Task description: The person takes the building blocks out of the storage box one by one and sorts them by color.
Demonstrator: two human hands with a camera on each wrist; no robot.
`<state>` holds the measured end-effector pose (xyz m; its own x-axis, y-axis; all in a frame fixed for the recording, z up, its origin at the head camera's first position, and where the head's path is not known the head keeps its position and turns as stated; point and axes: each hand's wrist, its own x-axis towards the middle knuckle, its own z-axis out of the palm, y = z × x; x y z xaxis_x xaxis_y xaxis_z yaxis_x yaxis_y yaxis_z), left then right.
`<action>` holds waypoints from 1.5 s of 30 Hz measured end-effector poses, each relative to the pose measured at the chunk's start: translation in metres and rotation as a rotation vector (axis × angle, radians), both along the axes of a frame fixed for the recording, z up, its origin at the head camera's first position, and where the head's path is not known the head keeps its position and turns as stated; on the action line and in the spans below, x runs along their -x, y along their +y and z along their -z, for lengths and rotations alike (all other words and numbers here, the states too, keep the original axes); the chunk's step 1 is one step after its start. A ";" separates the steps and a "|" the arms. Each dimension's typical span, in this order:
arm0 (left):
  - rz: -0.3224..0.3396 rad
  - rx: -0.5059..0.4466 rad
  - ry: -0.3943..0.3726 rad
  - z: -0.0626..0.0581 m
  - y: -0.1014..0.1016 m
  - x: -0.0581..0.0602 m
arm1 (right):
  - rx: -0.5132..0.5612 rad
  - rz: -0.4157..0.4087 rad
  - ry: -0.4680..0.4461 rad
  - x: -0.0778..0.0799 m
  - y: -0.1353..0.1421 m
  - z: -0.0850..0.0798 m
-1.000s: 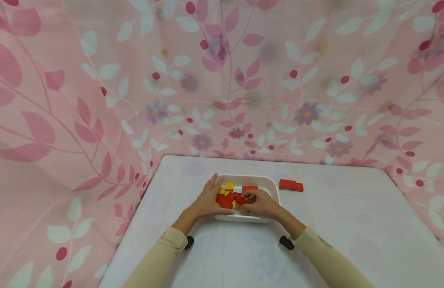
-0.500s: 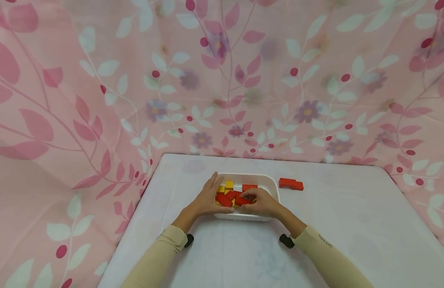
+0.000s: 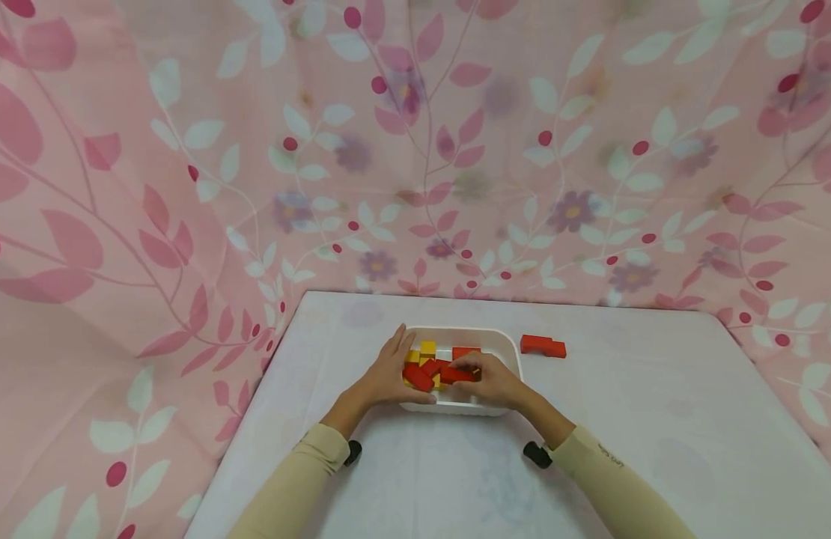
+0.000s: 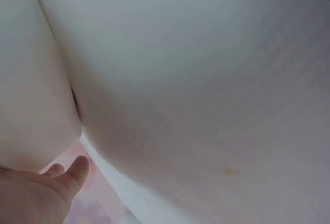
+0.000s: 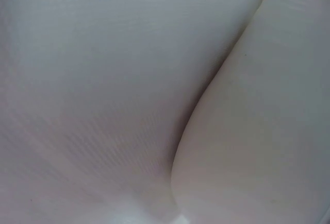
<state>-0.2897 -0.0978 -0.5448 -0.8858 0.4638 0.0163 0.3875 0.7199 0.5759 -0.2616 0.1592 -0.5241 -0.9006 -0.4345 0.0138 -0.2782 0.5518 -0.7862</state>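
A white tray (image 3: 503, 352) holds red and yellow blocks, with a yellow block (image 3: 427, 349) near its back edge. In the head view, my left hand (image 3: 387, 376) lies along the tray's left end, its fingers extended upward and its thumb along the front rim. My right hand (image 3: 491, 380) reaches in over the right half and pinches a long red block (image 3: 457, 373) between thumb and fingers, hiding its right end. Beside that lies another red block (image 3: 418, 376), close to my left palm. Part of my left hand (image 4: 33, 198) shows at the lower left of the left wrist view.
Two red blocks (image 3: 543, 346) lie end to end on the white-covered table (image 3: 624, 404), right of the tray. Pink floral cloth (image 3: 496, 150) hangs behind and to the left. Pale surfaces fill most of both wrist views.
The red block at my right fingertips has turned from tilted to lying nearly sideways, and more of it shows. My left hand and the tray stay put.
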 end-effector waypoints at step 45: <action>-0.020 -0.003 -0.019 -0.004 0.001 -0.002 | 0.043 0.014 0.119 -0.008 0.004 0.000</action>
